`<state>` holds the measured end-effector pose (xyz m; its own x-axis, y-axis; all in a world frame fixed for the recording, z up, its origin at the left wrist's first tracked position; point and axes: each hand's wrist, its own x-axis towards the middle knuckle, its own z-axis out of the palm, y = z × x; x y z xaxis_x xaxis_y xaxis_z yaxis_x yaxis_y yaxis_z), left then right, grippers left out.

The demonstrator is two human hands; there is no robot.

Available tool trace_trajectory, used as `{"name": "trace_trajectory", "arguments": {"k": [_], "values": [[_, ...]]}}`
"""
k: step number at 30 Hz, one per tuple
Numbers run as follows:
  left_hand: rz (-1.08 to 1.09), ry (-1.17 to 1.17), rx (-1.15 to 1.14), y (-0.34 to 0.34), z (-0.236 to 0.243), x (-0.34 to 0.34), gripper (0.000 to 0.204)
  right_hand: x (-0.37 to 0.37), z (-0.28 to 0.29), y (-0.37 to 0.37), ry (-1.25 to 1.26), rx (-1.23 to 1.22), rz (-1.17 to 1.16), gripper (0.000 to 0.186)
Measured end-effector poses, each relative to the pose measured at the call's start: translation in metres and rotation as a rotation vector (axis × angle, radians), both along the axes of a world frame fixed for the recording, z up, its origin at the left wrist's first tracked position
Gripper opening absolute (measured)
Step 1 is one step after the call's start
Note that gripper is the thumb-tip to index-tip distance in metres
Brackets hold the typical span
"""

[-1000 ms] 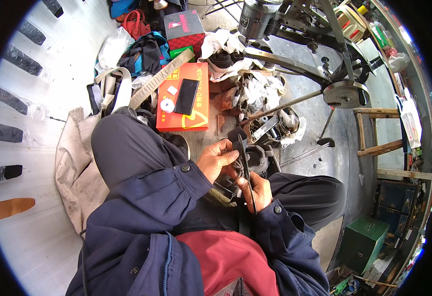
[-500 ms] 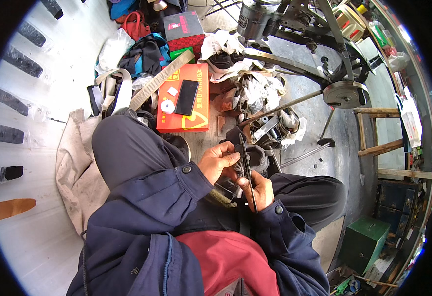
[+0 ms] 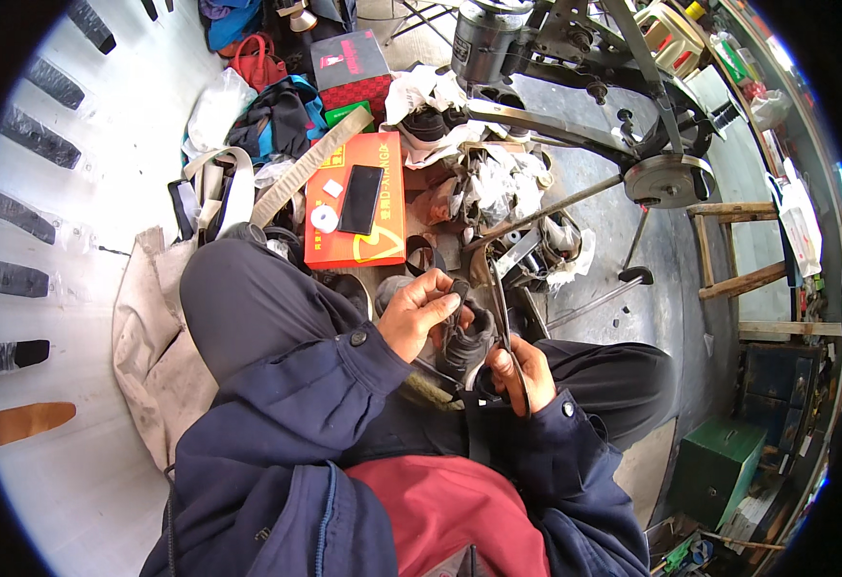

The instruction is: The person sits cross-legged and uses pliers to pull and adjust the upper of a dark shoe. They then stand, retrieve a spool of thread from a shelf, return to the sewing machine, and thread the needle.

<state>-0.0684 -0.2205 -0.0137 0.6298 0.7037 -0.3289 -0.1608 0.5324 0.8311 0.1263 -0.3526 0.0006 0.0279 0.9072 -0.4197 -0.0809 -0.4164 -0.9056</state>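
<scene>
The left hand has its grip pressed together, thumb against forefinger, pinching a small dark piece. The right hand has its grip wrapped around the lower part of a thin dark strip. The strip is seen nearly edge-on, so I cannot tell whether it is a blade, a sole or a strap.

The strip's long axis runs roughly away from the body, leaning slightly left at its far end, and its near end reaches toward the right wrist. The left hand's pinch lies to the left of the strip and apart from it, about level with its upper half. A worn grey shoe sits in the gap between the two hands, just below the left fingertips and left of the right thumb, partly hidden by the fingers.

Beyond the left hand, on the floor side past the left knee, lies an orange shoebox. On its lid a black phone lies lengthwise toward the right edge, with a white roll near the left edge. A metal machine stands beyond the right hand, to the right.
</scene>
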Motion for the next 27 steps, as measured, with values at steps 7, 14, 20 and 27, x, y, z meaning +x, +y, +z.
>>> {"name": "trace_trajectory", "arguments": {"k": [7,14,20,27], "values": [[-0.015,-0.053,0.038,0.003,0.006,0.002,0.014,0.008,0.02,0.003,0.007,0.041,0.111,0.068],[-0.154,0.088,0.248,0.012,0.019,-0.005,0.016,0.022,0.031,0.006,-0.073,0.01,0.264,0.072],[-0.216,0.129,0.272,0.012,0.028,-0.006,0.022,0.024,0.032,0.005,-0.152,-0.044,0.283,0.077],[-0.236,0.143,0.291,0.013,0.028,-0.005,0.026,0.025,0.024,0.004,-0.165,-0.012,0.299,0.075]]}}
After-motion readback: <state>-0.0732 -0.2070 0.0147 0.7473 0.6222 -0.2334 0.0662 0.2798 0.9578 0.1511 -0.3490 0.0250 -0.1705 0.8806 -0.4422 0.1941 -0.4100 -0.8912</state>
